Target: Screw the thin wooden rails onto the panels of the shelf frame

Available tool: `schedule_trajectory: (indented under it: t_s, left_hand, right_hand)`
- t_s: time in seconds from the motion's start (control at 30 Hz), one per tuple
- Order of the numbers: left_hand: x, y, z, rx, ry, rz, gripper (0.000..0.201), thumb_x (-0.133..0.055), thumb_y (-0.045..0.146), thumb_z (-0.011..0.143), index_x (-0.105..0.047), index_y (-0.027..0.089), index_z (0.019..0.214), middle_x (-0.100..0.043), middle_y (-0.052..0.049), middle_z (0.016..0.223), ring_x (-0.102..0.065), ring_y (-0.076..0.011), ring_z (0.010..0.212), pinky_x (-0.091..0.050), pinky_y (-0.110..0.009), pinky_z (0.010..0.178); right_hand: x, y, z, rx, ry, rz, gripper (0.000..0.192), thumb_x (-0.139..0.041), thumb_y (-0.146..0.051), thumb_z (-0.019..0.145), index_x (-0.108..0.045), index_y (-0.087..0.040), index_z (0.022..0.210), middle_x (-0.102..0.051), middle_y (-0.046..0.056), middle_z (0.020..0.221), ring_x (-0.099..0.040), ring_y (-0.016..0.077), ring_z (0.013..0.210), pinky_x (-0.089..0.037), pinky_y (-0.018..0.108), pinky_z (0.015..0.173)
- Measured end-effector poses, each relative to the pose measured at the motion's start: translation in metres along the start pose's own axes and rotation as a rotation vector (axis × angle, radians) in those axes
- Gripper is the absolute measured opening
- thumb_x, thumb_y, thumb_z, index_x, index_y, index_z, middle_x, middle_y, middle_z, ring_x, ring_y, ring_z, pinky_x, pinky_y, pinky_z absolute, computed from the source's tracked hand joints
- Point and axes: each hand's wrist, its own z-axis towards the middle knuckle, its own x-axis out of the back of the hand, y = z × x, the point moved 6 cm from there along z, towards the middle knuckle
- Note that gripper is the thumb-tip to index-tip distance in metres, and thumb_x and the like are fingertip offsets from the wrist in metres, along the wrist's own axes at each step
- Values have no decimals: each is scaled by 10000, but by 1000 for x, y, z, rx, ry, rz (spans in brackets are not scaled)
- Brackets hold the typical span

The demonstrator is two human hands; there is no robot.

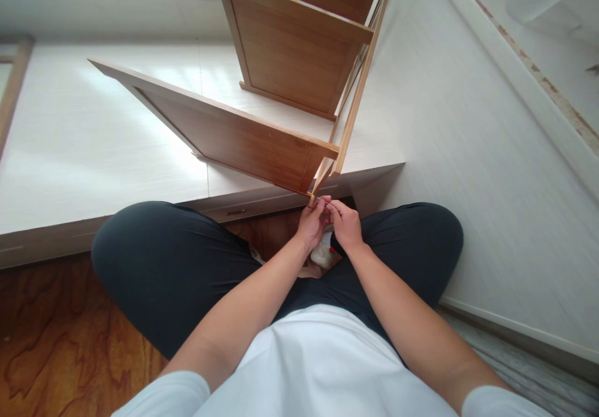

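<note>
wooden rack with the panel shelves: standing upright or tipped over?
Tipped: the light-brown wooden shelf rack lies on its side on the pale platform, shelves on edge; both hands meet at its near end.

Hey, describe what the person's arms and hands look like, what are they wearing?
Both arms are bare from above the elbow down. The left hand and right hand wear no gloves; no rings, watch or bracelets show. Short white sleeves of a white T-shirt cover the upper arms.

One head view, looking forward and steeply down, close over lap (262,279), hands, platform (93,148).
</note>
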Motion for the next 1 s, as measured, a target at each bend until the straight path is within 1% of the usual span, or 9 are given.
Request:
schedule_trajectory:
  t_s: [0.13, 0.23, 0.3, 0.47, 0.6, 0.67, 0.77, 0.87, 1.0]
  left_hand:
    - [1, -1, 1, -4, -2, 7, 367, -897, 402, 703, -737, 161, 928, -655, 8, 734, -582, -79, 612, -430, -188, 542]
    - [1, -2, 1, -4, -9, 36, 392, -881, 439, 714, -732, 168, 955, -619, 27, 663, -532, -77, 524, -420, -206, 496]
    - [0, -2, 1, 0, -10, 55, 425, -874, 467, 709, -726, 171, 976, -624, 27, 656, -518, -84, 487, -417, -222, 459]
    - [3, -1, 0, 11, 33, 106, 461, -881, 467, 675, -726, 161, 982, -635, 27, 638, -540, -98, 444, -399, -222, 403]
    - [5, 1, 0, -7, 68, 98, 412, -887, 418, 669, -728, 147, 935, -631, 38, 642, -557, -73, 471, -435, -202, 461]
    - [5, 1, 0, -11, 77, 95, 405, -888, 412, 667, -730, 145, 928, -633, 36, 653, -554, -68, 480, -438, -201, 472]
    - [3, 0, -2, 1, 52, 112, 430, -887, 436, 663, -736, 154, 950, -621, 34, 649, -548, -85, 479, -416, -214, 444]
    - [1, 0, -2, -3, 14, 116, 444, -891, 452, 659, -747, 158, 960, -606, 34, 649, -537, -89, 491, -401, -220, 446]
    - [0, 1, 0, -3, -8, 98, 449, -900, 453, 657, -762, 161, 969, -609, 26, 656, -519, -74, 526, -385, -205, 489]
  right_hand:
    - [-2, 1, 1, -39, -1, 80, 361, -478, -467, 1005, -747, -226, 998, -688, 23, 728, -619, 189, 660, -442, 280, 647]
    - [-8, 5, 3, -154, -22, 310, 426, -515, -559, 969, -678, -210, 787, -596, -8, 592, -542, 149, 530, -415, 259, 538]
    - [-15, 11, 4, -283, -54, 501, 460, -572, -608, 916, -603, -211, 687, -534, -26, 518, -453, 121, 438, -343, 248, 443]
    - [-31, 16, 3, -624, -304, 968, 390, -695, -545, 818, -620, -185, 689, -472, -47, 456, -371, 93, 379, -260, 228, 387]
    - [-33, 11, 1, -716, -430, 1094, 382, -669, -505, 850, -601, -185, 652, -448, -52, 450, -369, 89, 380, -270, 222, 391]
    - [-34, 10, 0, -705, -423, 1085, 397, -663, -523, 853, -592, -189, 650, -451, -51, 454, -371, 90, 382, -268, 220, 390]
    - [-30, 13, 1, -617, -280, 938, 444, -652, -584, 848, -574, -196, 646, -465, -46, 457, -368, 92, 377, -258, 221, 382]
    - [-19, 12, 4, -450, -103, 674, 479, -588, -626, 888, -558, -207, 657, -484, -42, 468, -376, 96, 380, -278, 231, 393]
    - [-5, -2, 4, -179, -30, 319, 462, -484, -571, 981, -562, -217, 695, -550, -24, 554, -496, 129, 491, -386, 248, 507]
